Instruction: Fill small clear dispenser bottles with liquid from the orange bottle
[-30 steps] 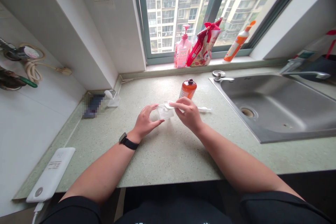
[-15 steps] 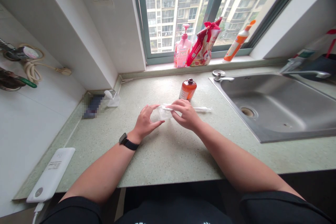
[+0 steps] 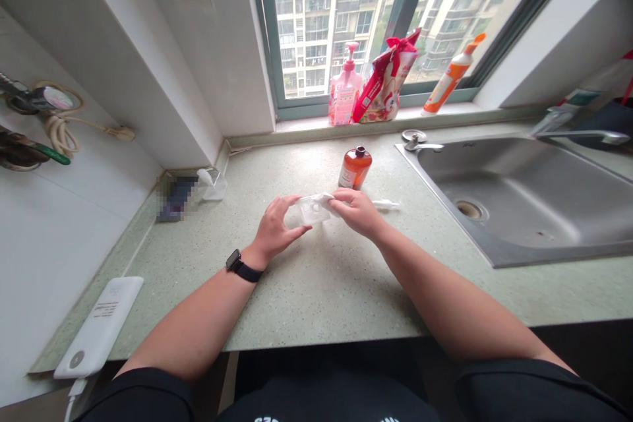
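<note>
Clear container (image 3: 312, 213) sat between the person's hands at the counter's middle, just on the near-left side of an orange bottle (image 3: 355, 169). Left hand (image 3: 277, 227) gripped it from the left, thumb on the near edge, fingers on the far edge. Right hand (image 3: 357, 212) had its fingers pinched together on a white piece (image 3: 324, 198) at the container's far right; exact contact with the container, I couldn't tell. White pump (image 3: 387, 205) lay right of the right hand, on the counter (image 3: 316, 303). Sink (image 3: 544, 191) further right. White power bank (image 3: 99, 326) lay near left. Pink pump bottle (image 3: 345, 95) stood on the far sill.
</note>
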Available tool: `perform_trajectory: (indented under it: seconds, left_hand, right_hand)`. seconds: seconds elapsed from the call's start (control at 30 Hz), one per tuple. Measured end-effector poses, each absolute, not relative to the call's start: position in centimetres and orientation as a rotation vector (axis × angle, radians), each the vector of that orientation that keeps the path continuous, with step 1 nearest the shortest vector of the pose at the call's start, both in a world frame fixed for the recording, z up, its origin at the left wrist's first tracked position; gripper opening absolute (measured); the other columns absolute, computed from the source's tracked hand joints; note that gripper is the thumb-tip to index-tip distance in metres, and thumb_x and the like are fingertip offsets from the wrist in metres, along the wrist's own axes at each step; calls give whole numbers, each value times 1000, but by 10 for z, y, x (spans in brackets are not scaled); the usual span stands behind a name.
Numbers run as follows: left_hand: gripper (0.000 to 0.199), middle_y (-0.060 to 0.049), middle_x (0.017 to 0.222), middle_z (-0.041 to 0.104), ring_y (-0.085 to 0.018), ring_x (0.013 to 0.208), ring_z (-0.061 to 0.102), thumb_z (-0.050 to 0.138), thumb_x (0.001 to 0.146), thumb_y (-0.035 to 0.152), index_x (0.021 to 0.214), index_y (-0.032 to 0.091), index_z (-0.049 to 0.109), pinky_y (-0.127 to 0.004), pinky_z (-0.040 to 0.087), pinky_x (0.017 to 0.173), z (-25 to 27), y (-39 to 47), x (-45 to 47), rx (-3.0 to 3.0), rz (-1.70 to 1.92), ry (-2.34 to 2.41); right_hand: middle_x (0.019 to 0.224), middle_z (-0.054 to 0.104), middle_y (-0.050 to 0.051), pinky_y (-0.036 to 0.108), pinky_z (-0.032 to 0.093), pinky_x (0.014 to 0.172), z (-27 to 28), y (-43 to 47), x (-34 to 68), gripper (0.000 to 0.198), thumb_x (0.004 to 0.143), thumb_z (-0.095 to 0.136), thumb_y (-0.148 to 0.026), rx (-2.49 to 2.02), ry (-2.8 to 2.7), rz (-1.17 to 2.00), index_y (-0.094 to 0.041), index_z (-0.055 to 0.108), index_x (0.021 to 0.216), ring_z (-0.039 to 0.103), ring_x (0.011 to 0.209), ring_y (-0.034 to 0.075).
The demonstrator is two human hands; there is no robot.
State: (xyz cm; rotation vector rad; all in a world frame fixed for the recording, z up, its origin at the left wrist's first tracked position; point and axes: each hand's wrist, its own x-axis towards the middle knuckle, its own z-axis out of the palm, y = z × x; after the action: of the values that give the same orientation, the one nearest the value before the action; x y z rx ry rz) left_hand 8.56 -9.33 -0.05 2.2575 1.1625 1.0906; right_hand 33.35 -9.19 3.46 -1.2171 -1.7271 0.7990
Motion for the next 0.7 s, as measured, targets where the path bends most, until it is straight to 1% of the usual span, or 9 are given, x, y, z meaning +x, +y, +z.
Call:
perform_trajectory:
  seconds: [0.13,0.23,0.53,0.7]
  left_hand:
    - [67,-11,143,70,-34,133,68,89,84,47,142,29,60,-57,50,120,-4,-92,85,2230,1091,1176]
    - [68,-12,143,70,-34,132,69,89,84,49,142,27,60,-56,52,118,-6,-91,85,2212,1109,1165]
    - [70,-13,141,71,-33,122,75,90,82,52,139,25,61,-54,56,113,-7,-91,86,2160,1119,1201]
    - [70,-12,138,72,-32,118,76,91,81,53,137,25,61,-54,57,111,-6,-92,86,2151,1121,1221]
  right_hand:
    - [74,70,3,31,43,66,36,-91,334,34,85,67,-52,-1260,-1593,1008,-20,78,76,59,72,18]
    - [68,66,1,29,39,61,36,-91,334,35,82,69,-52,-1272,-1487,1152,-19,79,78,55,65,15]
    - [69,71,2,28,41,60,35,-93,333,33,77,73,-48,-1291,-1355,1276,-18,84,85,57,64,15]
    - [68,70,2,29,41,60,37,-93,331,34,74,76,-50,-1272,-1367,1280,-18,83,80,56,63,15]
